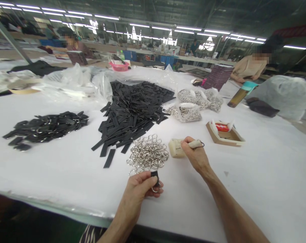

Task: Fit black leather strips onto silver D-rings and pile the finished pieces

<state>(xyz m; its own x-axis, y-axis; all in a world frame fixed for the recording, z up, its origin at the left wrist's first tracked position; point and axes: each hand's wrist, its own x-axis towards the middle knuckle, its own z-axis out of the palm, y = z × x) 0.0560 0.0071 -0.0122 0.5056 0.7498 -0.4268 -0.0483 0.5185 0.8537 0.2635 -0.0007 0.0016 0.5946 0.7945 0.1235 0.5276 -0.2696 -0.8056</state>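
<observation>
My left hand (144,187) pinches a short black strap (155,175) folded through a silver metal ring (156,189), close to the table's front. In my right hand (194,153) is a pale, thick-handled tool (195,144) with a dark loop at its rear end. Its thin dark tip points at a yellowish block-like container (176,148); whether they touch I cannot tell. Loose metal rings (149,153) lie heaped between the hands. Behind them spreads a big pile of flat black straps (135,108), with one strap (109,158) lying apart.
At left lies a heap of black straps with rings (52,126). Clear bags of rings (189,108) sit behind the container. A small cardboard tray (225,138) holds a red packet. Farther back stand a teal-lidded bottle (241,94) and a pink basket (119,65). Other people sit beyond.
</observation>
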